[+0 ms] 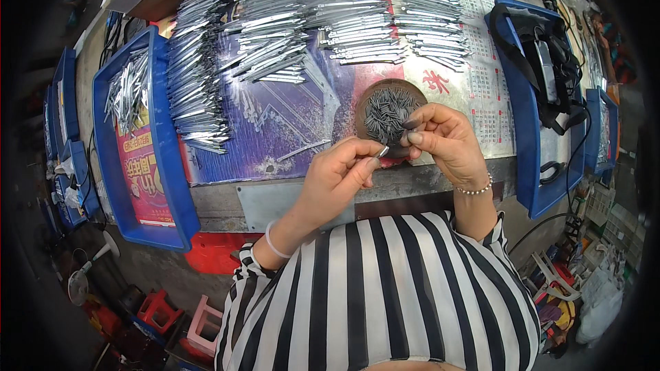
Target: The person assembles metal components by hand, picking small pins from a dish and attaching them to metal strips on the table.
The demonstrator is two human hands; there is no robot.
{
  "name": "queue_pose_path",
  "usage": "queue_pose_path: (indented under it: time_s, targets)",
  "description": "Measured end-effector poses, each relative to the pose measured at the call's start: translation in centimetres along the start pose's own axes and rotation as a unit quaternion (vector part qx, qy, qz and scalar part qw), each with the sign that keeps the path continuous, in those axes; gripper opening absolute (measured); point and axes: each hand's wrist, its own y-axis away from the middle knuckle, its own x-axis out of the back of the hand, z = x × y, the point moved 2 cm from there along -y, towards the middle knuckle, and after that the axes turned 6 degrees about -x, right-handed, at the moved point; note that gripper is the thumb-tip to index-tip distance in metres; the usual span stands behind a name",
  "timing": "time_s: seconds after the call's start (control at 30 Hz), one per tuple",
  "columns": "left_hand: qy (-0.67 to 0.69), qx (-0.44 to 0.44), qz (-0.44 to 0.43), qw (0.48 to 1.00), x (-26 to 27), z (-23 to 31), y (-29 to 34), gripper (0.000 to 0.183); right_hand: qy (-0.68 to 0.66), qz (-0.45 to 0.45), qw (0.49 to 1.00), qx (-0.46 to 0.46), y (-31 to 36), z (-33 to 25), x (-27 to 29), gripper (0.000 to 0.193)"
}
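My left hand (342, 170) is closed in a pinch near the table's front edge. A small shiny metal piece (383, 152) sticks out from between its thumb and forefinger; the rest is hidden by the fingers. Close by on the right, my right hand (445, 139) is pinched too, its fingertips dark, and what they hold is too small to make out. Just behind both hands stands a round brown bowl (361, 111) filled with small dark metal pins (390, 108). To the left, a single thin metal strip (302, 150) lies on the table covering.
Rows of stacked metal strips (357, 27) spread over the table's far side, with another stack (196, 75) at left. A blue tray (182, 216) holding strips stands left; a blue tray (528, 165) at right holds a black strap and scissors (550, 172).
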Motion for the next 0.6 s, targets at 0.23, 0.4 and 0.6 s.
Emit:
queue_pose_path:
  time_s: [0.23, 0.4, 0.6]
  targets:
    - [-0.002, 0.034, -0.004, 0.999, 0.3, -0.6, 0.2, 0.020, -0.031, 0.040, 0.999, -0.011, 1.4, 0.4, 1.3, 0.012]
    - [0.000, 0.036, 0.001, 0.999, 0.5, -0.2, 0.5, 0.020, 0.281, -0.102, 0.952, -0.068, 8.3, -2.1, 5.2, 0.016]
    - [0.010, 0.040, -0.002, 0.999, 0.5, -0.8, 0.4, 0.019, 0.625, 0.021, 0.774, -0.098, 13.7, -1.9, 5.3, 0.021]
